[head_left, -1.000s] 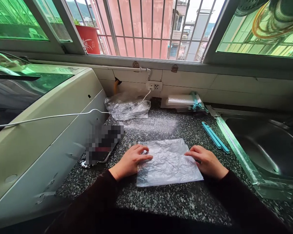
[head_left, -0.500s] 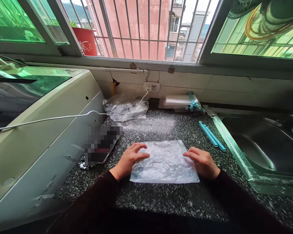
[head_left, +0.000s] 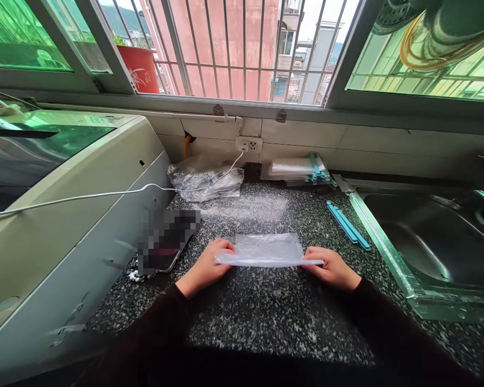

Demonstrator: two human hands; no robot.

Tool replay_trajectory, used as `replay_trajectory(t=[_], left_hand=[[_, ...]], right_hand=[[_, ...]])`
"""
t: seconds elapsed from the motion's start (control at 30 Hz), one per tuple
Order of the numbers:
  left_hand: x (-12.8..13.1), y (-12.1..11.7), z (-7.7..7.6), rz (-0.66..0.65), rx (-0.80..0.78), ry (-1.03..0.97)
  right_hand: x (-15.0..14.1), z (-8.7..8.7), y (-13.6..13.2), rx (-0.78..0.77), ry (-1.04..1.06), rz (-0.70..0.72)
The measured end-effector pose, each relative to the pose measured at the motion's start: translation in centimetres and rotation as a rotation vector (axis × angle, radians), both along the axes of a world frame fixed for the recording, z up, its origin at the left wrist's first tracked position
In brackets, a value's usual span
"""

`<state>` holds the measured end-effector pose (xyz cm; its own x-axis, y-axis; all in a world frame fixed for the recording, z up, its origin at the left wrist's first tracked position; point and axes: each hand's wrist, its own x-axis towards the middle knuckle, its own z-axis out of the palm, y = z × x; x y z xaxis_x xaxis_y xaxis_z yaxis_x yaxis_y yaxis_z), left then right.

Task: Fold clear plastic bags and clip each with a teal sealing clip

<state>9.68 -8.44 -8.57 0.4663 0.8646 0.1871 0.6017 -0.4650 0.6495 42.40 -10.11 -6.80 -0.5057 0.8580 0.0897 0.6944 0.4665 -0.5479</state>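
Holding: you are pinching a clear, crinkled, rectangular plastic sheet (head_left: 268, 246) by its folded-up near edge, left hand (head_left: 210, 266) and right hand (head_left: 329, 269) narrowed on opposite ends. Sheet: resting on the black-and-white speckled stone countertop (head_left: 274, 306). Rightward: two straight turquoise plastic strips (head_left: 342, 223) are lying near the metal sink (head_left: 381, 243).

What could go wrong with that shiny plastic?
The clear plastic looks thin, and the left hand and right hand hold it only near its ends, so it might crumple or slip. The two teal strips lie near the sink, so a bump could perhaps knock one in.
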Motion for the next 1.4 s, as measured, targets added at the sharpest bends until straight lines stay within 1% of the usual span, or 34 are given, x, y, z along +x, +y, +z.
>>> replay_trajectory(t=[0.07,0.13,0.23,0.33,0.4,0.5,0.57,0.63,0.67,0.7,0.73,0.77,0.8,0.83,0.87,0.9,0.97,1.03,1.13,1.2,1.27,1.33,1.4], left_hand=[[0.2,0.1,0.1,0.101,-0.046,-0.038],[0.5,0.2,0.0,0.178,-0.050,-0.043],[0.9,0.2,-0.1,0.255,0.022,0.017],[1.2,0.0,-0.1,0.306,0.131,0.120],[1.2,-0.1,-0.3,0.333,0.194,0.188],[1.0,-0.3,-0.5,0.358,0.259,0.270],[0.8,-0.5,-0.5,0.431,0.320,0.292],[0.9,-0.7,-0.1,0.531,0.438,0.265],[1.1,-0.8,0.1,0.538,0.511,0.236],[1.5,-0.9,0.4,0.489,0.577,0.210],[2.1,-0.9,0.6,0.388,0.623,0.195],[2.8,-1.0,0.9,0.249,0.644,0.195],[3.7,-0.9,1.0,0.103,0.639,0.212],[4.6,-0.9,1.0,-0.011,0.613,0.243],[5.5,-0.8,1.0,-0.085,0.571,0.278],[6.3,-0.7,0.9,-0.115,0.522,0.314],[7.4,-0.5,0.6,-0.130,0.428,0.360],[7.6,-0.3,0.3,-0.131,0.379,0.361],[7.3,-0.4,0.1,-0.130,0.379,0.337],[7.1,-0.6,0.2,-0.122,0.381,0.343],[7.1,-0.7,0.3,-0.123,0.375,0.351],[7.2,-0.7,0.4,-0.122,0.373,0.356],[7.3,-0.7,0.5,-0.116,0.380,0.372]], right_hand=[[-0.3,-0.4,0.1,-0.072,0.007,-0.115],[-0.8,-0.6,0.3,-0.123,-0.014,-0.250],[-1.9,-0.4,0.3,-0.120,-0.114,-0.426],[-2.9,0.2,0.2,-0.081,-0.228,-0.535],[-3.4,0.4,0.1,-0.052,-0.295,-0.576],[-3.6,0.2,0.1,0.001,-0.342,-0.580],[-3.6,0.0,0.1,0.018,-0.345,-0.577],[-3.5,-0.1,0.2,0.019,-0.350,-0.573],[-3.5,-0.1,0.2,0.018,-0.353,-0.569],[-3.5,-0.1,0.2,0.014,-0.356,-0.566],[-3.5,0.0,0.2,0.010,-0.359,-0.563],[-3.5,0.0,0.2,0.007,-0.361,-0.562],[-3.6,0.0,0.2,0.006,-0.362,-0.561],[-3.6,0.0,0.2,0.008,-0.362,-0.560],[-3.6,0.0,0.2,0.014,-0.360,-0.559],[-3.5,-0.1,0.2,0.024,-0.356,-0.556],[-3.2,-0.4,0.2,0.072,-0.320,-0.532],[-2.8,-0.6,0.1,0.177,-0.229,-0.432],[-2.5,-0.4,-0.1,0.422,-0.116,-0.127],[-2.7,-0.1,-0.4,0.563,-0.165,0.043],[-3.2,0.1,-0.6,0.652,-0.277,0.109],[-3.7,0.2,-0.7,0.711,-0.364,0.122],[-4.1,0.4,-0.7,0.759,-0.390,0.128]])
